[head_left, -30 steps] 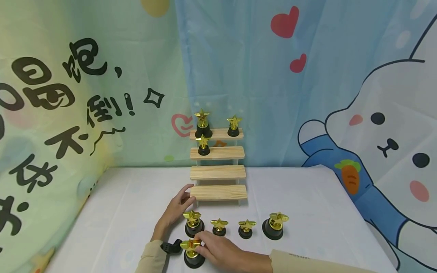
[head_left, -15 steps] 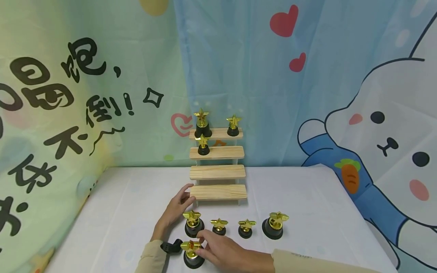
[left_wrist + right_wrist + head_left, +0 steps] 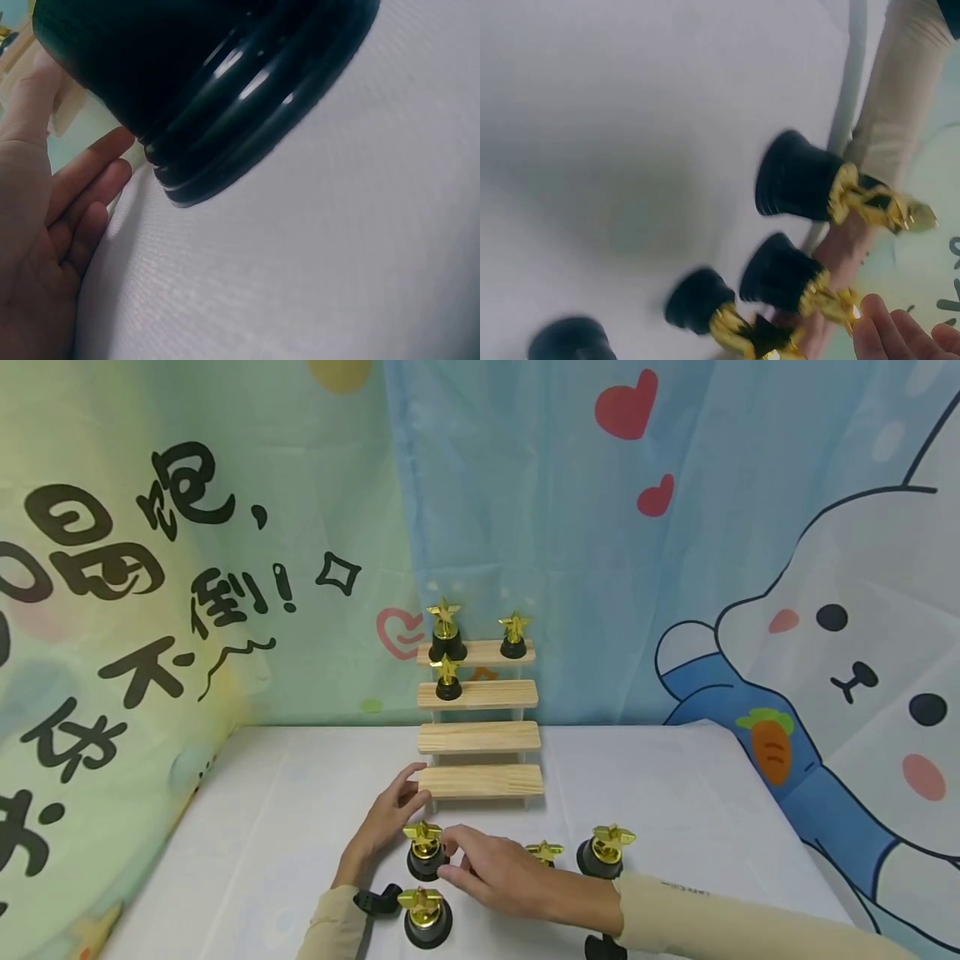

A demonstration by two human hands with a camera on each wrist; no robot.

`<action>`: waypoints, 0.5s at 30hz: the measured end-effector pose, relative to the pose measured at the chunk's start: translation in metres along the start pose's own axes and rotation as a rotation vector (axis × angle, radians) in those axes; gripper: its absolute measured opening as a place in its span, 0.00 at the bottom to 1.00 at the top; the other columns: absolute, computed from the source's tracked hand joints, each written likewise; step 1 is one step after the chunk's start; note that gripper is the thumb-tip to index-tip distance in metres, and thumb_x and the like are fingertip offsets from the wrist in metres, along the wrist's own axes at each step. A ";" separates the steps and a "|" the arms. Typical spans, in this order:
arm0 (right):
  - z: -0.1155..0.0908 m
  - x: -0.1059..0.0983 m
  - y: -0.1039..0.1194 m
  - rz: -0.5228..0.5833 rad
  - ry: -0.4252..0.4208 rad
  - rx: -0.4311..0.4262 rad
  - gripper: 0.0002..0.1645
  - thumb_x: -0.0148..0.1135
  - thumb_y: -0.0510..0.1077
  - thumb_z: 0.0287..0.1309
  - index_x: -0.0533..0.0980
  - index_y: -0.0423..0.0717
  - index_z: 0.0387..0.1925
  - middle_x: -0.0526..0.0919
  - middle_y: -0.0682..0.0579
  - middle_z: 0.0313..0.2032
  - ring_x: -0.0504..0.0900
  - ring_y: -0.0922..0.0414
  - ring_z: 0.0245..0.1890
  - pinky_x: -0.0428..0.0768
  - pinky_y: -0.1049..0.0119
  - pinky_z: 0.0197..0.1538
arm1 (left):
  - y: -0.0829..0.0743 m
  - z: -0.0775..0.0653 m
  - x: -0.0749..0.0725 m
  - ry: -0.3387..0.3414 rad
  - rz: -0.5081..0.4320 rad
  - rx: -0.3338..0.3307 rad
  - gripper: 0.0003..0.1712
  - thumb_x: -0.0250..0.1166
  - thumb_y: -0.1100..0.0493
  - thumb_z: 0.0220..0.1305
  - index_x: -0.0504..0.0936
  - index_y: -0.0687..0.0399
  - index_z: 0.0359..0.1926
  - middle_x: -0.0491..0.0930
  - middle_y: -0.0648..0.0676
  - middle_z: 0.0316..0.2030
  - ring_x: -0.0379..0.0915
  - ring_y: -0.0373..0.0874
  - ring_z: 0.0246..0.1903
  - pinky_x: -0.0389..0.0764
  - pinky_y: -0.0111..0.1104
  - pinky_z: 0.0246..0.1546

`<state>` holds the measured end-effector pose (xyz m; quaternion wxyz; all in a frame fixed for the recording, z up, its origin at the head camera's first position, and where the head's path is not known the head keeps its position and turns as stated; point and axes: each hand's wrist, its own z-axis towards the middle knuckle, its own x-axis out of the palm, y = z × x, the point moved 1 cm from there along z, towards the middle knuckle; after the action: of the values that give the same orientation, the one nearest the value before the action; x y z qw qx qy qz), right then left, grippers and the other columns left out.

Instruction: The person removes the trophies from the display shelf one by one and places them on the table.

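My left hand [image 3: 392, 810] grips the left end of the lowest board of a four-step wooden display stand [image 3: 480, 782], thumb in front. In the left wrist view, a black trophy base [image 3: 225, 82] looms beside that hand [image 3: 45, 195]. My right hand [image 3: 498, 868] is over the table, thumb and forefinger apart, fingertips right beside a gold star trophy [image 3: 425, 852] with a black base. Nearer me stands another star trophy [image 3: 427, 920]. In the right wrist view, my right fingers [image 3: 885, 330] reach toward the gold star of one trophy [image 3: 780, 274].
The top board bears a larger star trophy [image 3: 446, 631] and a smaller one [image 3: 513, 635]; another [image 3: 447, 681] stands on the second board. To the right of my hand are a small trophy [image 3: 545, 852], partly hidden, and a large one [image 3: 602, 852]. A printed curtain [image 3: 480, 485] hangs behind.
My right hand has let go of the nearest trophy and moved forward to the trophy behind it, now covering a small trophy. The left hand has stayed on the stand.
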<state>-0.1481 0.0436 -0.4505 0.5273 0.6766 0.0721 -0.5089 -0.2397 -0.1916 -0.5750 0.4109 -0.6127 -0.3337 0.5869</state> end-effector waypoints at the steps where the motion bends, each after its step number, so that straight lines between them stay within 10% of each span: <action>1: 0.002 -0.004 0.001 -0.015 -0.005 -0.003 0.21 0.46 0.57 0.73 0.67 0.49 0.57 0.79 0.55 0.46 0.77 0.73 0.34 0.75 0.76 0.34 | 0.000 0.000 0.000 0.002 0.001 -0.003 0.33 0.62 0.42 0.65 0.65 0.38 0.68 0.85 0.51 0.47 0.79 0.41 0.46 0.75 0.38 0.49; 15: 0.052 -0.060 -0.010 -0.389 -0.231 -0.142 0.22 0.52 0.53 0.70 0.69 0.43 0.56 0.82 0.49 0.45 0.83 0.59 0.38 0.81 0.66 0.39 | 0.001 0.000 -0.001 0.006 0.011 -0.003 0.31 0.61 0.43 0.66 0.65 0.32 0.68 0.85 0.51 0.47 0.79 0.42 0.48 0.75 0.38 0.51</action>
<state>-0.2147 0.0334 -0.4075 0.4704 0.5484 0.1760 -0.6686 -0.2399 -0.1924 -0.5752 0.4074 -0.6169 -0.3300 0.5870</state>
